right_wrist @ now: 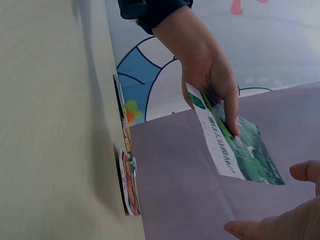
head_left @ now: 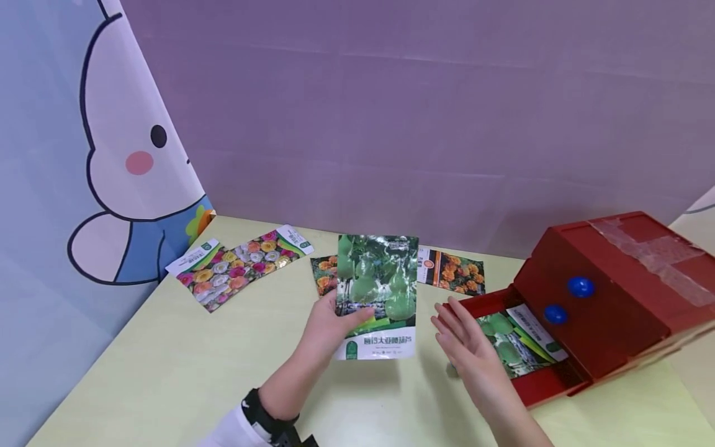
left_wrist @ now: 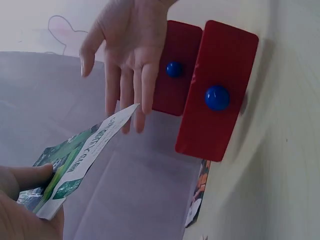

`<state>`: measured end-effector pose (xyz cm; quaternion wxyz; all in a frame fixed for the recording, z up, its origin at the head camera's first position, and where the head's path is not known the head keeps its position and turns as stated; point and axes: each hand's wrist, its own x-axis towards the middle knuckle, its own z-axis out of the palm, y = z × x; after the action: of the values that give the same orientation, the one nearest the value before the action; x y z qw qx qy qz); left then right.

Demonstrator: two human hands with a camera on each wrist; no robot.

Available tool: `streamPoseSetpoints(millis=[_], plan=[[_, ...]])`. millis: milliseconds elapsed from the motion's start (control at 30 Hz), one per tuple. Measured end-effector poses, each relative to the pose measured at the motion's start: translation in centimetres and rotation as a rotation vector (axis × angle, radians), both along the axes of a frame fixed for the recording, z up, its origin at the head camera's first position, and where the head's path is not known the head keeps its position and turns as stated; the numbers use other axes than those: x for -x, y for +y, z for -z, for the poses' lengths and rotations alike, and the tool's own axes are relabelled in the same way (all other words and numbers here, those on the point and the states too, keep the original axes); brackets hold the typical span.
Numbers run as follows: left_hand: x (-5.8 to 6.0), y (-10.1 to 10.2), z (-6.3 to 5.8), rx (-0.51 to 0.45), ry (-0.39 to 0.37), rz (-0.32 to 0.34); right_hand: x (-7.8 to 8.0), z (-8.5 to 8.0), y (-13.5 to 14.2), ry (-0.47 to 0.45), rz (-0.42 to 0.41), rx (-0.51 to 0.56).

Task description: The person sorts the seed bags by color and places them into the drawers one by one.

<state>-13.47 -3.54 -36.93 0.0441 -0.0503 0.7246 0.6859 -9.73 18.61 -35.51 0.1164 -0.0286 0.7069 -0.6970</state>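
Left hand [head_left: 329, 323] pinches gourd packet [head_left: 377, 273]; fingers behind it hidden. Right hand [head_left: 472, 351] holds nothing, fingers straight, overlapping second packet [head_left: 530, 341] in red box [head_left: 611, 304] to its right. Beyond left hand, orange-flower print [head_left: 462, 273] half blocked by gourd packet.

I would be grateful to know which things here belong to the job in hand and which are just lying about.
Apparently in the job:
gourd packet, held in the left hand
right hand, open and empty
red box, its open drawer holding a similar packet

Apparently lying about, though possibly waiting their turn:
multicoloured flower packets
orange-flower packets
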Motion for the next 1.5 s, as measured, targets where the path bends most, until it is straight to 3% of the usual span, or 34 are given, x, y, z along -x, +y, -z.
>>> streamPoseSetpoints(millis=[167, 467, 1033, 1500], plan=[[-0.6, 0.3, 0.2, -0.044, -0.014, 0.048, -0.1, 0.7, -0.7, -0.020, -0.028, -0.026], [-0.9, 0.5, 0.6, 0.013, 0.014, 0.117, -0.4, 1.7, -1.5, -0.079, -0.042, -0.031], [-1.7, 1.7, 1.2, 0.015, 0.001, 0.128, -0.2, 1.9, -1.4, -0.157, 0.002, -0.106], [-1.8, 1.8, 1.6, 0.038, 0.045, 0.188, -0.1, 2.2, -0.9, -0.174, 0.020, -0.105]])
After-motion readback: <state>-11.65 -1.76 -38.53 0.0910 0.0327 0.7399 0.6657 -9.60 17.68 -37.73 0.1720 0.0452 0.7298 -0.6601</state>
